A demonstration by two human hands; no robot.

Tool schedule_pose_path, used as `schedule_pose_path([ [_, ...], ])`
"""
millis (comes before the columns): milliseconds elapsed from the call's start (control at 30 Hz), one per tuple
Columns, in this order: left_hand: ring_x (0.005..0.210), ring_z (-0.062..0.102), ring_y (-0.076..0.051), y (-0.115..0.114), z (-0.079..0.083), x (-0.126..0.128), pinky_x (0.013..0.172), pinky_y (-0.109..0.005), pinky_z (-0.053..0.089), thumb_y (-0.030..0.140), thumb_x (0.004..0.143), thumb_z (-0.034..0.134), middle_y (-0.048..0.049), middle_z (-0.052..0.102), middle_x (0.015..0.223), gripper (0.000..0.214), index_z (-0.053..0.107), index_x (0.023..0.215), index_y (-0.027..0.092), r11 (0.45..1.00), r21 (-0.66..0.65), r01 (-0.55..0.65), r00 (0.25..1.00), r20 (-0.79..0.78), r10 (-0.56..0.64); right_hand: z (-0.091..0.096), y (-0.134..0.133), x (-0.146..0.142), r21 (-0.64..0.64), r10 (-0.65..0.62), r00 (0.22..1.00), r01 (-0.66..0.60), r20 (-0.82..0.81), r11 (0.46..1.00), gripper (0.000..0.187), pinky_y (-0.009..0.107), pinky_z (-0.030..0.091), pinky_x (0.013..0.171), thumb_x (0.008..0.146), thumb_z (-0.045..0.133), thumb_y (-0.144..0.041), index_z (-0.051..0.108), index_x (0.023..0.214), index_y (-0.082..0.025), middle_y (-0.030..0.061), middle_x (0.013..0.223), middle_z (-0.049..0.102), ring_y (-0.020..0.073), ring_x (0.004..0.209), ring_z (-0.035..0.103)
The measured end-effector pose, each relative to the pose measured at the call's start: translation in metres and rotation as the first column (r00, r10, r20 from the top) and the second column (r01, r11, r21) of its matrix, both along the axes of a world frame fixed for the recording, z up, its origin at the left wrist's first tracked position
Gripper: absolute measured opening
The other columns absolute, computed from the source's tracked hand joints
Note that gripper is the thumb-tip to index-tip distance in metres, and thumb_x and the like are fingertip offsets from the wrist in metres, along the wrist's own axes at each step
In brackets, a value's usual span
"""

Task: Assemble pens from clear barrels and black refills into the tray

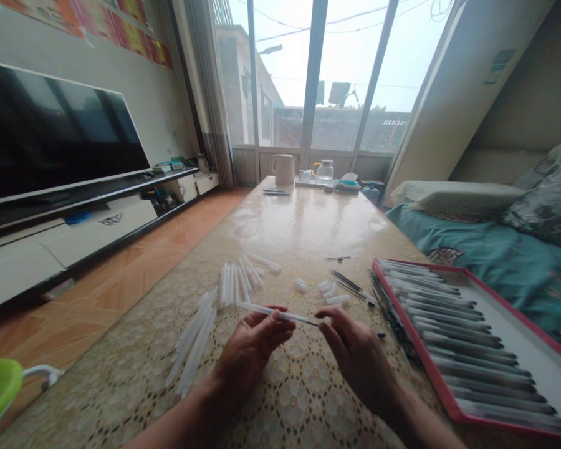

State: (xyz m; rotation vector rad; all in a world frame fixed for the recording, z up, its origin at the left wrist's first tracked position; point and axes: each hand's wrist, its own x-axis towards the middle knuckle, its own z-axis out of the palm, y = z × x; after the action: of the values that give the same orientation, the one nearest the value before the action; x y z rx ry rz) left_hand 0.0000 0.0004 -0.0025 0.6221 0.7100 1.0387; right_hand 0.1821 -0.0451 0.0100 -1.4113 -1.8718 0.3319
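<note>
My left hand (257, 340) is closed around a translucent white pen (262, 308), which points right and slightly down. At the pen's dark right end, the thumb and forefinger of my right hand (350, 340) pinch together. Left of my left hand lie loose clear pen tubes (194, 340), with white pen barrels (234, 284) just above them. Short white caps (327, 292) rest beyond my right hand, next to thin dark refills (353, 285). A small dark piece (381, 335) sits close to my right wrist.
A pink-rimmed box (449, 399) on the right holds a row of pens (467, 337); more dark refills (390, 312) lie along its left side. At the table's far end stand a kettle (284, 169), a glass jug (325, 171) and a tissue pack (347, 184). A green stool (0, 386) is lower left.
</note>
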Motion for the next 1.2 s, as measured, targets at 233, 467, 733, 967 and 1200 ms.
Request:
schedule_pose_path([
  [233,0.068,0.068,-0.014,0.000,-0.001,0.000,0.065,-0.019,0.054,0.012,0.070,0.069,-0.0062,0.071,0.071,0.010,0.065,0.079,0.011,0.995,-0.101,-0.012,0.993,0.114,0.024,0.011,0.011,0.023,0.021,-0.132,0.991,0.132,-0.009,0.991,0.029,0.026,0.041,0.062,0.093,0.028,-0.030,0.056,0.095,-0.019,0.0015,0.068,0.058,0.0155,0.065,0.056],
  [467,0.070,0.069,-0.016,0.003,-0.003,-0.002,0.065,-0.020,0.056,0.007,0.074,0.063,-0.0074,0.071,0.075,0.010,0.061,0.081,0.012,0.983,-0.136,-0.120,0.972,0.184,0.144,-0.013,0.028,0.079,0.186,-0.476,0.605,0.479,0.639,0.858,0.022,0.034,0.037,0.075,0.082,0.043,-0.009,0.063,0.090,-0.015,0.0128,0.086,0.061,0.0260,0.091,0.049],
  [733,0.071,0.069,-0.017,0.002,-0.003,-0.002,0.067,-0.022,0.055,0.009,0.071,0.067,-0.0069,0.071,0.075,0.015,0.059,0.083,0.013,0.987,-0.092,-0.132,0.982,0.121,0.143,-0.017,0.033,0.076,0.144,-0.456,0.634,0.481,0.625,0.865,0.019,0.034,0.038,0.072,0.079,0.045,-0.009,0.063,0.085,-0.015,0.0123,0.083,0.061,0.0251,0.086,0.052],
  [967,0.071,0.069,-0.018,0.001,0.000,0.000,0.070,-0.026,0.055,0.012,0.069,0.070,-0.0079,0.072,0.075,0.017,0.059,0.083,0.013,0.995,-0.047,-0.083,0.994,0.068,0.086,-0.012,0.024,0.043,-0.105,-0.169,0.962,0.149,-0.213,0.983,0.021,0.029,0.047,0.065,0.083,0.049,-0.028,0.058,0.100,-0.019,0.0044,0.084,0.064,0.0167,0.071,0.060],
  [1200,0.073,0.069,-0.018,0.001,0.000,0.002,0.072,-0.027,0.054,0.015,0.067,0.072,-0.0069,0.072,0.075,0.017,0.061,0.081,0.013,0.998,-0.016,-0.056,0.998,0.021,0.057,-0.006,0.013,0.007,-0.165,-0.041,0.862,-0.049,-0.505,0.985,0.019,0.024,0.045,0.058,0.079,0.059,-0.036,0.059,0.083,-0.018,0.0006,0.069,0.060,0.0134,0.064,0.056],
])
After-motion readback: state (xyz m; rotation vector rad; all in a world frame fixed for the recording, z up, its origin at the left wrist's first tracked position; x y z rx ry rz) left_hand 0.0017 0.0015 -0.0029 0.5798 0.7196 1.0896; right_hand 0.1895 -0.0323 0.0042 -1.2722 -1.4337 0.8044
